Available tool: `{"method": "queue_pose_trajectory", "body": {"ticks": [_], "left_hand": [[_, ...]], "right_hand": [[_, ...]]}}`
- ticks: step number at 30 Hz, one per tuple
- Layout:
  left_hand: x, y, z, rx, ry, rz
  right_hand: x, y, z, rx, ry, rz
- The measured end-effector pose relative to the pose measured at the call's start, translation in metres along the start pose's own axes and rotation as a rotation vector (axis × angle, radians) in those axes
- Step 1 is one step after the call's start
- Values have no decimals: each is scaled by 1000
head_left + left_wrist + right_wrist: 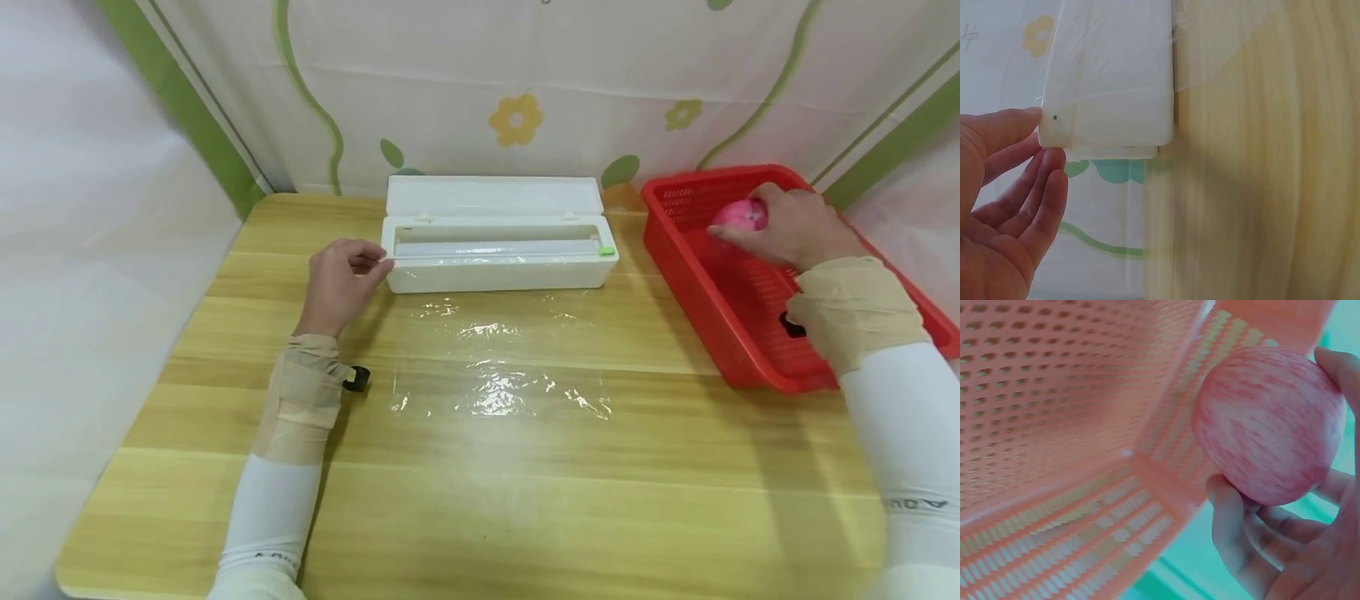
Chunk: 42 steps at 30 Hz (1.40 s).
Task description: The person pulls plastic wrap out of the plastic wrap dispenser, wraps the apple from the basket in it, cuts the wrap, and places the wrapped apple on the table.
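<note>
My right hand [806, 225] grips a pink-red apple [741, 216] over the far end of a red plastic basket [693, 292]. In the right wrist view the fingers curl around the apple [1269, 425] from the right and below. On the left, thumb and forefinger of my left hand [341, 279] pinch the front left corner of a white cling film dispenser [498, 276]. Its lid [491, 196] stands open at the back, with the film roll [487, 249] inside. A sheet of clear cling film [495, 367] comes over the front and lies spread on the table.
A wooden table [480, 517] carries everything, with a patterned cloth [450, 92] hanging behind it. The dispenser has a green slider [607, 251] at its right end. The basket's raised rim [720, 354] stands along the table's right side.
</note>
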<state>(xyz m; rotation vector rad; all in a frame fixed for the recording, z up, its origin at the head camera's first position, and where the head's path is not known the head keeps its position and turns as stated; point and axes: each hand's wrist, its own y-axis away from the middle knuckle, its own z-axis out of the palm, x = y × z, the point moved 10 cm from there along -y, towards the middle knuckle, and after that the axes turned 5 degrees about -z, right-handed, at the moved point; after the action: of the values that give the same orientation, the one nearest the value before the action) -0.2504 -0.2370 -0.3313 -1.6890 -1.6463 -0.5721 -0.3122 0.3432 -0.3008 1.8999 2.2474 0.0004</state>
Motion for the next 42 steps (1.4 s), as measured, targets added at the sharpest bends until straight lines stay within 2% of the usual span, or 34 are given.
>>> {"method": "queue_pose_trajectory", "body": {"ticks": [7,13,22,26,30,36,42], "left_hand": [[4,0,2,-10,0,4],[6,-2,1,-11,2,5],[5,-1,0,-12,-9,-3],[7,-1,-1,-11,-14,5],[8,-1,-2,-10,-17,8],[9,-2,-2,-6,-26,6],[8,-3,0,-15,-1,-3]], "right_hand": [[-42,18,-24,56,-3,-39],[-106,35,-20,79,20,-155],[-209,68,14,138,-42,-418],[-246,80,32,148,-97,-520],[-278,91,50,152,-88,-627],[-310,103,74,116,-82,-707],[-321,106,90,88,-134,-713]]}}
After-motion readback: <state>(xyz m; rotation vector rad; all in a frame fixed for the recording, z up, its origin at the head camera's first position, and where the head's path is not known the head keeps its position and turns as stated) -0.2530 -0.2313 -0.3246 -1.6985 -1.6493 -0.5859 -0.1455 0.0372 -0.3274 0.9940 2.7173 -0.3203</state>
